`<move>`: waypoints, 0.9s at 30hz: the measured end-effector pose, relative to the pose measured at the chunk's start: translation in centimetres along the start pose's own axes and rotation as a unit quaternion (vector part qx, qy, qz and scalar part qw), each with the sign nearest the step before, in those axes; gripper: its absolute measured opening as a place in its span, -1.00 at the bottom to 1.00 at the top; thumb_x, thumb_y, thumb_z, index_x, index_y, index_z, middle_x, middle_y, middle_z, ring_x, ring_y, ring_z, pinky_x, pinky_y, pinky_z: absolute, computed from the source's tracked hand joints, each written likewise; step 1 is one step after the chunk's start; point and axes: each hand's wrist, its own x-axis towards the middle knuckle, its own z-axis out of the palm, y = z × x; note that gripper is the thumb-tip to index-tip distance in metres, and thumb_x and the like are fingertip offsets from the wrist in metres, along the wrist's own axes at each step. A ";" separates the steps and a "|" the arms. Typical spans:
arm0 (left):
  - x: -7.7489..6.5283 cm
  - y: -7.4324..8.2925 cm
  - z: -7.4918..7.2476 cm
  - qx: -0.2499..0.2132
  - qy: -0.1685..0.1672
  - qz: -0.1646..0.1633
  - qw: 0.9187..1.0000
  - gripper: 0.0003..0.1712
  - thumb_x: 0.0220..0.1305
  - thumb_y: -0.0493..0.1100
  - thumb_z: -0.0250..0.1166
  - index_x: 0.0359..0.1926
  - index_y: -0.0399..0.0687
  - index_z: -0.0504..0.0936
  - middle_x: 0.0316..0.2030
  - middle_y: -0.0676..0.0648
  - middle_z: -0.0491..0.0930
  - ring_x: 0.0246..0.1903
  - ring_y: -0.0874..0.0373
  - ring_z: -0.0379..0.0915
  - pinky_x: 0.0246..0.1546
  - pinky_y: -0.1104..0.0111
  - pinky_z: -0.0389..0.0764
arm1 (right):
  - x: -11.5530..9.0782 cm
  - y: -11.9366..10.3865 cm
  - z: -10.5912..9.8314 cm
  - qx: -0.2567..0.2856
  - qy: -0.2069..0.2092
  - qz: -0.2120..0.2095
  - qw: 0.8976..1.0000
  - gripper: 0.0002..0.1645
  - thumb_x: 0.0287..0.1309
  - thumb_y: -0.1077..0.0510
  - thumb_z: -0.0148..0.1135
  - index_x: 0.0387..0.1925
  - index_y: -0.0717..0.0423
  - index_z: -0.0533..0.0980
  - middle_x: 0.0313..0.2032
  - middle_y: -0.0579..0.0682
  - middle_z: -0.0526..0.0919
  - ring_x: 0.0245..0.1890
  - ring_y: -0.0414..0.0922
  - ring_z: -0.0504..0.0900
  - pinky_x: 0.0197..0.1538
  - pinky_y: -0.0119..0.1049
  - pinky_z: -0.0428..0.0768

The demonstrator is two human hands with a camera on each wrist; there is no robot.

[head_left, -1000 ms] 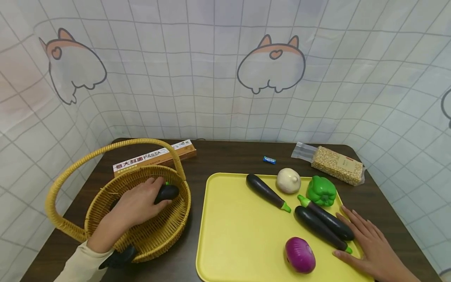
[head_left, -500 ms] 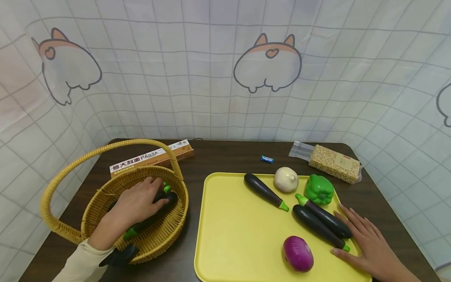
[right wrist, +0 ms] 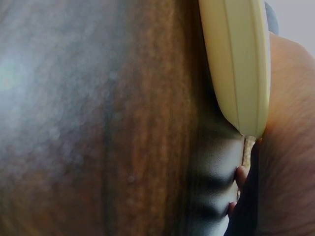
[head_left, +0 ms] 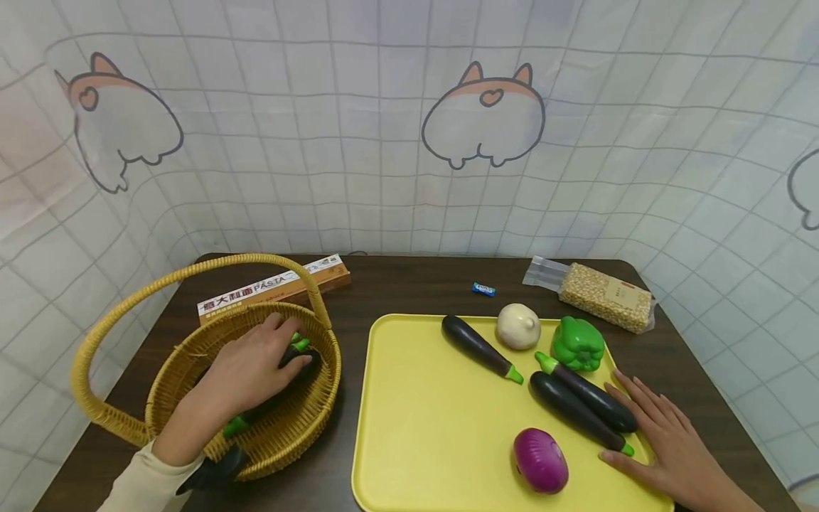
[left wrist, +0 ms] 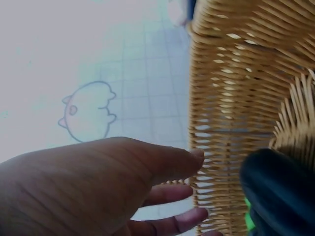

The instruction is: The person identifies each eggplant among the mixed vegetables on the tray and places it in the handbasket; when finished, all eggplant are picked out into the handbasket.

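Observation:
In the head view my left hand [head_left: 249, 366] reaches into a yellow wicker basket [head_left: 335, 363] with a tall arched handle. Beneath its fingers lie dark eggplants [head_left: 271, 407] with green stems, partly hidden by the hand. The left wrist view has the fingers loosely bent with nothing between them, and dark eggplants [left wrist: 280, 189] lower in the basket. My right hand [head_left: 672, 448] lies with extended fingers over the right edge of a yellow tray [head_left: 416, 427]. Close to its fingertips, two eggplants [head_left: 576, 409] lie side by side.
Also on the tray are another eggplant [head_left: 476, 345], a white onion [head_left: 519, 327], a green bell pepper [head_left: 578, 344] and a purple onion [head_left: 540, 461]. Behind stand a pasta box [head_left: 275, 288], a small blue packet [head_left: 483, 289] and a bag of grains [head_left: 606, 297].
My left hand has let go of an eggplant, which now lies lower in the basket; its green stem has come into view. My right hand has stayed by the tray edge.

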 end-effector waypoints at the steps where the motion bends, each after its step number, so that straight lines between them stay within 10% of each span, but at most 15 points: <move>1: -0.1 0.2 -0.1 -0.008 0.003 0.002 1.000 -0.47 0.37 0.01 0.50 0.20 -0.18 0.60 -0.05 -0.18 0.57 -0.29 0.01 0.61 -0.60 0.22 0.49 | 0.0 0.0 0.0 0.000 0.000 -0.002 1.000 0.18 0.17 -0.24 0.53 0.68 -0.12 0.14 0.67 -0.04 -0.04 0.64 0.12 -0.11 0.53 0.08 -0.47; 27: 3.6 11.0 2.3 -0.037 0.077 0.192 0.978 -0.55 0.38 -0.01 0.49 0.17 -0.07 0.61 -0.05 -0.06 0.53 -0.29 0.12 0.50 -0.54 0.34 0.51 | 0.1 -0.2 0.0 0.002 -0.006 0.005 1.000 0.18 0.18 -0.25 0.51 0.68 -0.13 0.13 0.67 -0.05 -0.06 0.64 0.13 -0.12 0.51 0.13 -0.50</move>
